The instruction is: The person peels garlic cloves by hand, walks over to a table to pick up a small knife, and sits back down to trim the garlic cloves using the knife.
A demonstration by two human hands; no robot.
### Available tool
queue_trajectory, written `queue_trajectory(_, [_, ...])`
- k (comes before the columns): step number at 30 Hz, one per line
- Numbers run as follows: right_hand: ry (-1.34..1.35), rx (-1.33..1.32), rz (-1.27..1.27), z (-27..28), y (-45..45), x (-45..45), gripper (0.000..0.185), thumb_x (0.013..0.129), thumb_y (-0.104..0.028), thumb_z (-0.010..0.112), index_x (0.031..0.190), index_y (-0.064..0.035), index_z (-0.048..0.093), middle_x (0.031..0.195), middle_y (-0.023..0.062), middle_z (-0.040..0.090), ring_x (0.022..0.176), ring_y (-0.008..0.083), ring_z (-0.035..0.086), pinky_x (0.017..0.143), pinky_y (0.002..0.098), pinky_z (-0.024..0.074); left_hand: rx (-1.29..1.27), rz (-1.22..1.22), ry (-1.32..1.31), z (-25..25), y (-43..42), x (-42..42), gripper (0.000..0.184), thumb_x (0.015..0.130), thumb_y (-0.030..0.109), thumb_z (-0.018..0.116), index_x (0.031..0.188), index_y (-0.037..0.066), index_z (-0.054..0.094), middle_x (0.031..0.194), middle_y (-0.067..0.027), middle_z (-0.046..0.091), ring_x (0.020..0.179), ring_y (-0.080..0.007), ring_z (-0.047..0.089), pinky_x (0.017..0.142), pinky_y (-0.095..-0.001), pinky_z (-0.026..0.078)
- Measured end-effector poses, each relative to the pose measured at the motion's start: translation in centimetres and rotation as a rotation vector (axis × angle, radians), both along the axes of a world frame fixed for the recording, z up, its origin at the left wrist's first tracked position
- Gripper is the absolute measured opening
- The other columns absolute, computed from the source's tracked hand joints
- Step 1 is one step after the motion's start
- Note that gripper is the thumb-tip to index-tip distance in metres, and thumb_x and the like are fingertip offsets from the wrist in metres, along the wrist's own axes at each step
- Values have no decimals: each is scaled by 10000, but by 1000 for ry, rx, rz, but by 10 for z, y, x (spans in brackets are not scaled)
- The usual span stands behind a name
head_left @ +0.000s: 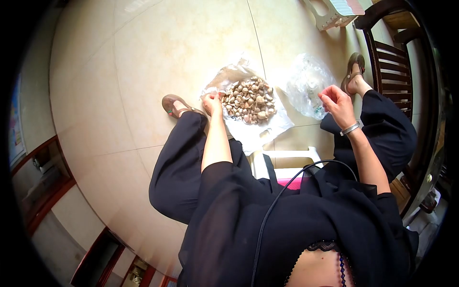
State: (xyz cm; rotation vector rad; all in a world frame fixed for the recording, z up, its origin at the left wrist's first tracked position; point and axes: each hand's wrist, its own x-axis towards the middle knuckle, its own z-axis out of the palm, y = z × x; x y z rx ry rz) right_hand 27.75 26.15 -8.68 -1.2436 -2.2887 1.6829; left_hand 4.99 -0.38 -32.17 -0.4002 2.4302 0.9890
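Small rounded brown-and-white pieces that look like mushrooms (248,99) lie heaped on a spread white plastic bag (277,125) on the floor. At the heap's left edge is my left hand (212,102), its fingers closed over the bag's side; what they grip is too small to make out. My right hand (337,104), with a bracelet at the wrist, is over the right side of a crumpled clear plastic bag (308,79). Its fingers are curled in toward the thumb, and any small thing between them cannot be made out.
A white stool (291,154) with a pink part is beneath me, between my legs. To the right stands a dark slatted wooden chair (393,71). A pale plastic step stool (337,13) is at the top. My shoes (173,104) rest on the tiled floor (158,52).
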Motion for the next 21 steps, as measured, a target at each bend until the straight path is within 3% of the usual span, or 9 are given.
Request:
queue_trajectory(3, [-33,46,1,2,2,3,190,767,-158,536,667,0,501,507,15,493,442,59,458,424,200,373,-226,-225,-40,23,6,3,134,663,114,574,768,33,594,682,-112,592,605,-238,561,586,-328,427])
queue_trajectory(6, [-16,79,6,3,2,5,215,769,-173,536,651,2,500,492,24,489,434,61,459,420,205,369,0,-304,185,-25,-6,20,122,665,80,549,771,52,603,703,-116,595,658,-226,576,621,-318,439])
queue_trajectory(8, [-3,82,7,3,1,7,223,770,-177,533,644,3,500,488,30,489,431,62,459,419,207,367,-51,-377,166,13,11,33,142,656,37,525,773,56,605,729,-115,592,700,-229,575,648,-315,441])
queue_trajectory(10, [-35,61,48,1,3,8,192,783,-144,523,659,-2,484,536,-8,479,474,39,444,434,171,359,-40,-592,389,11,17,38,136,650,30,524,756,60,605,722,-110,583,699,-251,561,650,-327,434])
queue_trajectory(11, [-37,61,46,1,3,7,192,783,-144,523,659,-2,484,536,-8,479,474,39,444,434,171,359,-45,-630,338,10,21,40,169,640,46,557,795,87,609,738,-96,587,707,-222,565,660,-297,438])
queue_trajectory(14, [-75,87,73,2,4,5,180,779,-138,521,671,4,493,540,2,489,481,47,457,443,178,368,-43,-808,404,7,32,46,186,646,51,554,822,95,594,800,-101,536,744,-255,531,661,-327,423])
queue_trajectory(15, [-51,97,66,1,3,5,184,767,-149,530,665,1,503,517,22,495,458,65,464,431,200,367,-28,-795,288,18,37,50,167,660,58,538,818,84,582,834,-110,513,786,-276,507,681,-347,411])
queue_trajectory(21, [-44,126,83,3,3,3,177,753,-154,539,669,1,518,506,52,513,444,87,484,422,226,373,-71,-747,267,2,41,53,124,680,81,505,786,68,568,840,-125,525,799,-297,500,685,-383,397])
